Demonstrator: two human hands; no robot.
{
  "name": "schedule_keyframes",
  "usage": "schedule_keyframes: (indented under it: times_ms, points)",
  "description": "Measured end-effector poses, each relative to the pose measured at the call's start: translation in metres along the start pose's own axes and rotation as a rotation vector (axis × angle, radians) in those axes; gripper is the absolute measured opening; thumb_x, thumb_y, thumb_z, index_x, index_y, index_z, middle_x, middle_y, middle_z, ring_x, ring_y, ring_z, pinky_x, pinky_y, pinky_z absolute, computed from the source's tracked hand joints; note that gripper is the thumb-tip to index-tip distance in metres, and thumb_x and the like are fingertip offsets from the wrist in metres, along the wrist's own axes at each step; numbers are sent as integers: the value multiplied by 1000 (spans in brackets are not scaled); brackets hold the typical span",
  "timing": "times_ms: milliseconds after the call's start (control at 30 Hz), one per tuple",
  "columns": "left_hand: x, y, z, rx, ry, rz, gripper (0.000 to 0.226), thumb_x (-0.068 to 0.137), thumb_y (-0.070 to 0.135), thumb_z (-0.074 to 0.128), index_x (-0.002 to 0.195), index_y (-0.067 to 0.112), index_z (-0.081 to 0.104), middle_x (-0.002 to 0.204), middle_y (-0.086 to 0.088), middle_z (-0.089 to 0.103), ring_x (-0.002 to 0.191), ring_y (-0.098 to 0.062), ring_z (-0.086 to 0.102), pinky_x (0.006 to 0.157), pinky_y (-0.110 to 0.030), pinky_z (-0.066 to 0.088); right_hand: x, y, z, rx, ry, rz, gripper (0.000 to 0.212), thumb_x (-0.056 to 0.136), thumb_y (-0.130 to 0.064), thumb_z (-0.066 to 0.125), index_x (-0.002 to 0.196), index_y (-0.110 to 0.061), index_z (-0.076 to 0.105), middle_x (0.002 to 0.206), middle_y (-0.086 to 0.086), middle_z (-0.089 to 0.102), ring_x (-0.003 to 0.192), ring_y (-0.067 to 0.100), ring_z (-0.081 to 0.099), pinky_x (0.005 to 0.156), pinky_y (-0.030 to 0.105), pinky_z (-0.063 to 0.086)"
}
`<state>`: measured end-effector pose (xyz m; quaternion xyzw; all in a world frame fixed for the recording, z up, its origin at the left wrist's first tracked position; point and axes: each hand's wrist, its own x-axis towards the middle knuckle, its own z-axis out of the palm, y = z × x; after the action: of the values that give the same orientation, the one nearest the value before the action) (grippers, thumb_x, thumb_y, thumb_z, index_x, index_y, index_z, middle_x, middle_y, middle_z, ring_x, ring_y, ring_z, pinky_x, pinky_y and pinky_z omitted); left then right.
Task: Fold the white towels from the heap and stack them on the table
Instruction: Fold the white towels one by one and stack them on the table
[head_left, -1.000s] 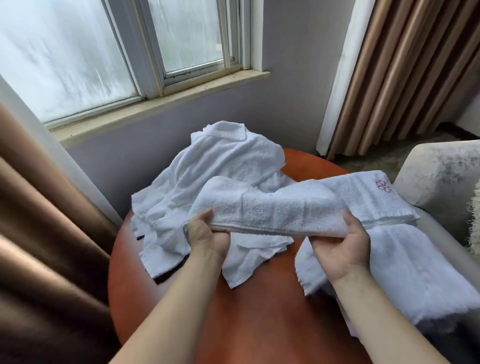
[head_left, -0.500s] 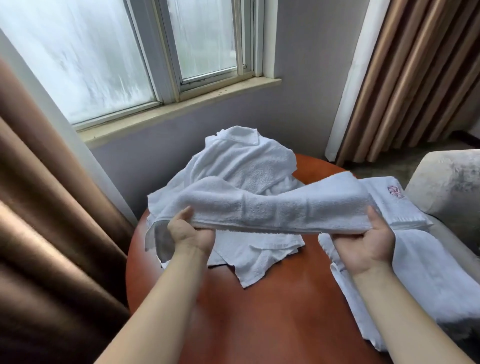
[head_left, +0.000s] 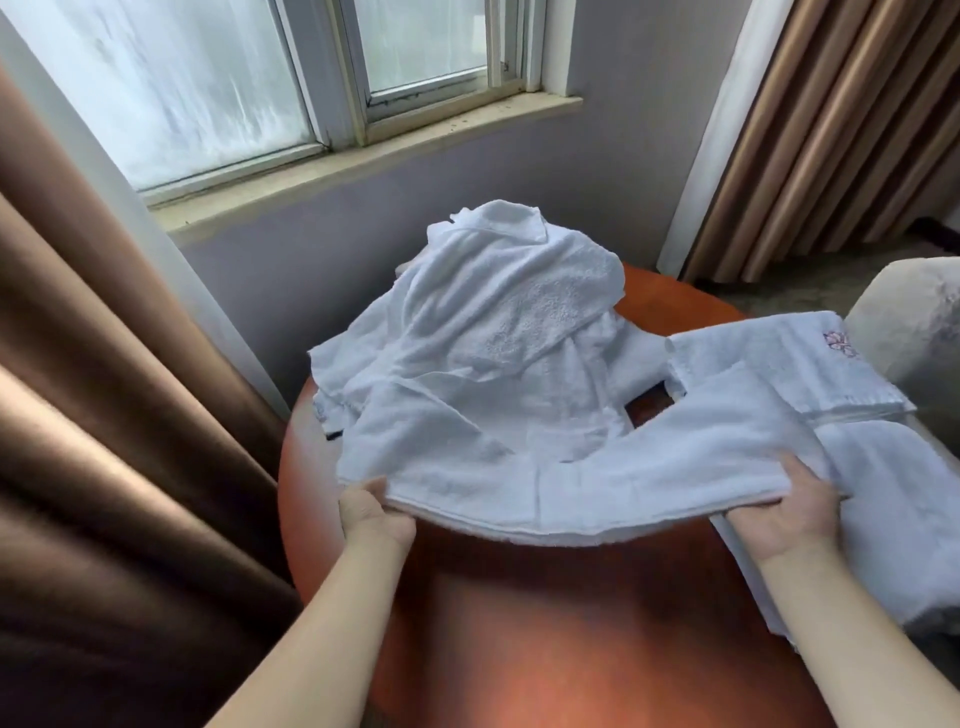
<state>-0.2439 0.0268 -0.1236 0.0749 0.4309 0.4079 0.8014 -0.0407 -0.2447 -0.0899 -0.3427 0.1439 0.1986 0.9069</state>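
While one heap (head_left: 493, 338) lies behind on the tabletop (head_left: 571, 623), the left hand (head_left: 374, 512) and right hand (head_left: 779, 514) stretch one towel (head_left: 597, 483) above it, fingers (head_left: 802, 470) grasping each end, beside one embroidered towel (head_left: 769, 358), folded.

Hotel-like room: curtains (head_left: 831, 140), armchair (head_left: 914, 332), monogrammed towel (head_left: 779, 358).

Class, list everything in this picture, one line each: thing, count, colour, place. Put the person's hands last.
held towel: one, white, stretched between both hands over the table
towel heap: one, white, back of the table
folded towel: one, white with pink emblem, table's right side
spread towel: one, white, table's right edge
table: one, reddish-brown, round, centre
window: one, pale frame, upper left
curtains: two, brown, far left and right
armchair: one, grey, far right
left hand: one, grips the held towel's left end
right hand: one, grips its right end
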Motion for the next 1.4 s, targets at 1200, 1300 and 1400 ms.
schedule_keyframes:
  times_ms: [1200, 1300, 1400]
  points:
    - [-46, 21, 53, 240, -549, -243, 45, 99, 31, 39, 134, 7, 54, 129, -15, 61, 125, -32, 53, 110, -50, 34, -42, 50, 82, -467, 71, -472, 43, 88, -26, 56, 129, -17, 56, 132, -3, 59, 121, 14, 57, 107, 38, 43]
    - [-66, 3, 58, 287, -607, -278, 47, 98, 33, 38, 134, 6, 54, 129, -15, 61, 126, -31, 53, 111, -49, 33, -67, 90, 100, -805, -111, -467, 35, 96, -22, 55, 131, -12, 55, 126, -10, 54, 120, 7, 51, 95, 8, 40]
    - [-78, -11, 56, 315, -655, -271, 44, 99, 28, 35, 125, 2, 59, 123, -15, 65, 120, -28, 58, 106, -39, 41, -84, 139, 107, -1091, -415, -430, 33, 98, -19, 53, 131, -19, 55, 123, -12, 57, 120, 2, 51, 94, 6, 39]
